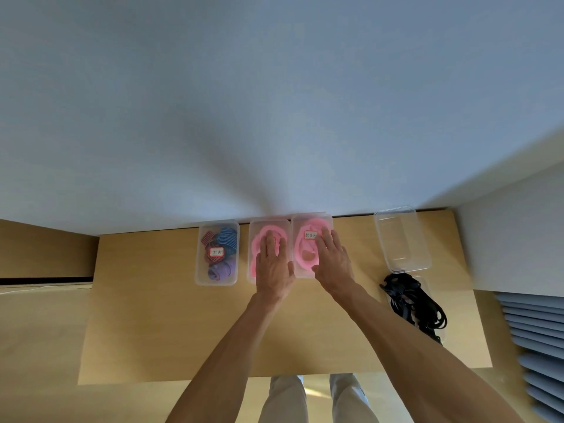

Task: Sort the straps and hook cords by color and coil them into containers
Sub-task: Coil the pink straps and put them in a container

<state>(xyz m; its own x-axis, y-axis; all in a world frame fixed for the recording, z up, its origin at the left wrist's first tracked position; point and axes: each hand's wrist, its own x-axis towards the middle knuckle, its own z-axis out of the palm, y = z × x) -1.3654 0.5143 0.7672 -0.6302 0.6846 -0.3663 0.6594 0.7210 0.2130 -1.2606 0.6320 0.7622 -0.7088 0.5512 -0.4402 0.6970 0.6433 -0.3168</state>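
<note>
- Pink cords [305, 254] fill two lidded boxes at the worktop's [171, 315] back edge.
- Left hand [272, 270] and right hand [332, 264] press flat, grip open, on the lids.
- Labels [310, 235] illegible.

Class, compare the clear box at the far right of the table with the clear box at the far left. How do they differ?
The right box holds nothing; the left box holds mixed red, blue and purple straps. The left box carries a label; the right box shows none. The right box lies askew; the left sits straighter. Both are clear plastic.
</note>
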